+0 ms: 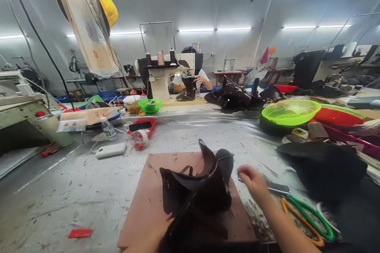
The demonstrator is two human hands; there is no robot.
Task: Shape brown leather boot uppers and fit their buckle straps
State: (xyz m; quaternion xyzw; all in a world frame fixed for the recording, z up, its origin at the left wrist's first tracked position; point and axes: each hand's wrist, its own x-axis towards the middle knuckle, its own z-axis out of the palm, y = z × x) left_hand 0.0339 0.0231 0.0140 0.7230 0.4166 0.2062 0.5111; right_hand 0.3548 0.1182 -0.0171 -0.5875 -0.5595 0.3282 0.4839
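1. Your dark leather piece point(196, 193) stands folded on the pinkish board point(139, 205), which probably shields the bench point(97, 189);
2. your left hand point(158, 229) meets its lower side, likely steadying it; leather hides those fingers, so their grip cannot be told;
3. your right hand point(253, 182) has curled fingers beside the board, near the green handle point(326, 221), presumably kept within reach; whether they grip anything is unclear.

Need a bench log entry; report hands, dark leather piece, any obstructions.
Left hand at dark leather piece, grip hidden. Right hand apart, fingers curled. Piece over brown board. Nearby: green handle by right forearm.
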